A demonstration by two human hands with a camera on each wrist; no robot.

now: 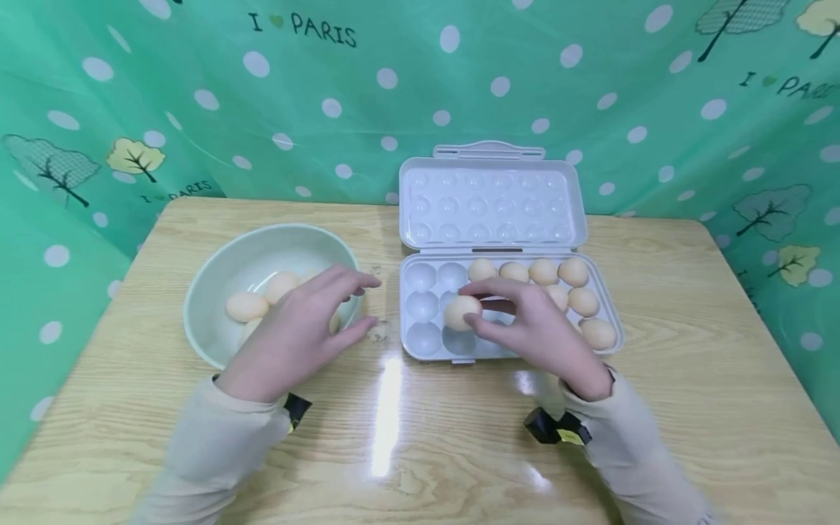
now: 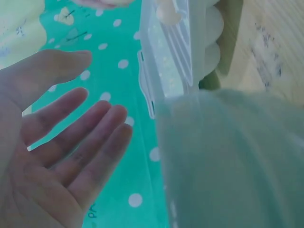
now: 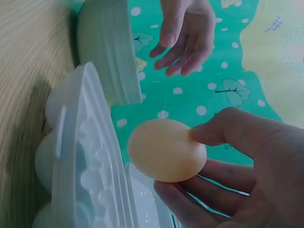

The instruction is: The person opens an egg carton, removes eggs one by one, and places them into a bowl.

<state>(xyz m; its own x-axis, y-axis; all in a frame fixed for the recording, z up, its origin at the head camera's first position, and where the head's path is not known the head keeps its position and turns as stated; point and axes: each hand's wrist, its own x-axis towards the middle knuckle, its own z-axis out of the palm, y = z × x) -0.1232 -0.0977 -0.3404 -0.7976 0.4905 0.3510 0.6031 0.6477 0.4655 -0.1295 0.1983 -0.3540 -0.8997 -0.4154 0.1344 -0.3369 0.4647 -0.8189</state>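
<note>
Between thumb and fingers, my right hand point(image 1: 534, 324) pinches a pale brown egg point(image 1: 462, 313) above the left part of the egg box point(image 1: 412, 356). In the right wrist view the egg point(image 3: 166, 150) is gripped near one end, clear of the box. Several eggs point(image 1: 599, 334) fill cups on the right side of the box; cups at the left hold none, and my hand hides some in the middle. My left hand point(image 1: 298, 328) hangs over the right side of a pale green bowl point(image 1: 197, 332), fingers spread and holding nothing. More eggs point(image 1: 246, 306) lie in the bowl.
The box's lid point(image 1: 492, 204) stands folded back near the green dotted curtain point(image 1: 367, 95). Both containers sit on a wooden table point(image 1: 420, 452), with a strip of wood between them. A dark strapped device point(image 1: 558, 426) shows at the right wrist.
</note>
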